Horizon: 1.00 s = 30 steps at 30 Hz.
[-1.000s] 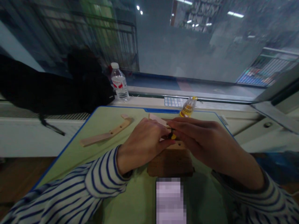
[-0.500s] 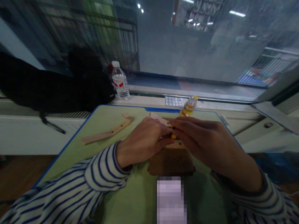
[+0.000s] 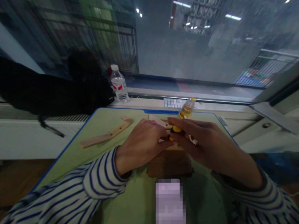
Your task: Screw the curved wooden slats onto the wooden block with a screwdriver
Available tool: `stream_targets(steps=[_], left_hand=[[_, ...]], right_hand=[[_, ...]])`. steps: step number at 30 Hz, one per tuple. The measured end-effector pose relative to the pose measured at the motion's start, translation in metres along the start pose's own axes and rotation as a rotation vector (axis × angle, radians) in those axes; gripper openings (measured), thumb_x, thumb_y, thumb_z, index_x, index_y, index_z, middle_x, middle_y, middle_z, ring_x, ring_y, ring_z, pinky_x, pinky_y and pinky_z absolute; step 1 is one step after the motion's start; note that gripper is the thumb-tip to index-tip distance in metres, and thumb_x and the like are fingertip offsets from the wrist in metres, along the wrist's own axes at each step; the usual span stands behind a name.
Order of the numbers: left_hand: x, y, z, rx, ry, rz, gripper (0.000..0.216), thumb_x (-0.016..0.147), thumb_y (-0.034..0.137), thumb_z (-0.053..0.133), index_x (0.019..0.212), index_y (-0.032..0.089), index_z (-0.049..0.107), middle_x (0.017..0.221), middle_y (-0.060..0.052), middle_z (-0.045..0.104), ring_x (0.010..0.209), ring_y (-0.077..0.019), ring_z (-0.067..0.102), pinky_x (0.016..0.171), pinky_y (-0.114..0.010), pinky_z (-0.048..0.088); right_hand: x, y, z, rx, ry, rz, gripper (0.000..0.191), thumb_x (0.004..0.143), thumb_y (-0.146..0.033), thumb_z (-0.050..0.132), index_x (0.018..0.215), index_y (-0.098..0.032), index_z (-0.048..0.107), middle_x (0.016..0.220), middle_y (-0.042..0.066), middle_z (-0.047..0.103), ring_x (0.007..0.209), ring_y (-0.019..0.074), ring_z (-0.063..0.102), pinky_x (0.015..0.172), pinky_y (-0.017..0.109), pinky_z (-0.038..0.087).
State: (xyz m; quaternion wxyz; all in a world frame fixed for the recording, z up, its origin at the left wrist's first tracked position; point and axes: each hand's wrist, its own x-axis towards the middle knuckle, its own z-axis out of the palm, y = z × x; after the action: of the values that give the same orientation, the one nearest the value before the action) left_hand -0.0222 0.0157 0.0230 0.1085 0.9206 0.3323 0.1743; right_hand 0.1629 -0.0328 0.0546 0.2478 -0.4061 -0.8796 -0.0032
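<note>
Gently, the left hand (image 3: 140, 147) and the right hand (image 3: 201, 140) both pinch a small yellow plastic thing (image 3: 175, 129) above a flat pale wooden piece (image 3: 158, 121).

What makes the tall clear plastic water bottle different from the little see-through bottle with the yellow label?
The tall clear plastic water bottle is much bigger than the little see-through bottle. The tall bottle stands upright on the white sill, while the little bottle tilts near the far edge of the green board. The tall bottle's label is red and white; the little bottle's is yellow. Both are see-through.
</note>
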Motion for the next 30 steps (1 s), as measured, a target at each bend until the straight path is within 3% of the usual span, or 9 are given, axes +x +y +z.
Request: stream_targets(steps=[6, 21, 30], left_hand=[[0.001, -0.0017, -0.0038, -0.012, -0.042, 0.031, 0.025, 0.091, 0.039, 0.053, 0.085, 0.02, 0.069, 0.085, -0.001, 0.069, 0.083, -0.0166, 0.062, 0.071, -0.028, 0.039], [0.0013, -0.005, -0.0045, -0.043, -0.077, 0.07, 0.023, 0.092, 0.034, 0.052, 0.089, 0.019, 0.068, 0.09, -0.003, 0.07, 0.088, -0.0175, 0.063, 0.075, -0.028, 0.041], [0.0008, -0.0055, -0.0039, -0.051, -0.051, 0.088, 0.02, 0.091, 0.03, 0.053, 0.089, 0.018, 0.069, 0.09, -0.004, 0.07, 0.087, -0.0173, 0.063, 0.075, -0.028, 0.042]], right_hand=[[0.0013, 0.0007, -0.0008, 0.014, -0.022, -0.006, 0.026, 0.093, -0.016, 0.049, 0.115, -0.018, 0.061, 0.114, 0.006, 0.069, 0.096, 0.0181, 0.067, 0.087, 0.032, 0.052], [-0.0002, -0.0016, 0.0007, -0.162, -0.004, 0.001, 0.026, 0.092, -0.019, 0.052, 0.117, -0.017, 0.059, 0.104, 0.007, 0.072, 0.08, 0.0219, 0.071, 0.066, 0.033, 0.056], [0.0006, -0.0005, 0.0011, -0.159, 0.015, -0.005, 0.025, 0.092, -0.02, 0.052, 0.116, -0.017, 0.06, 0.106, 0.008, 0.072, 0.08, 0.0209, 0.071, 0.068, 0.032, 0.056]])
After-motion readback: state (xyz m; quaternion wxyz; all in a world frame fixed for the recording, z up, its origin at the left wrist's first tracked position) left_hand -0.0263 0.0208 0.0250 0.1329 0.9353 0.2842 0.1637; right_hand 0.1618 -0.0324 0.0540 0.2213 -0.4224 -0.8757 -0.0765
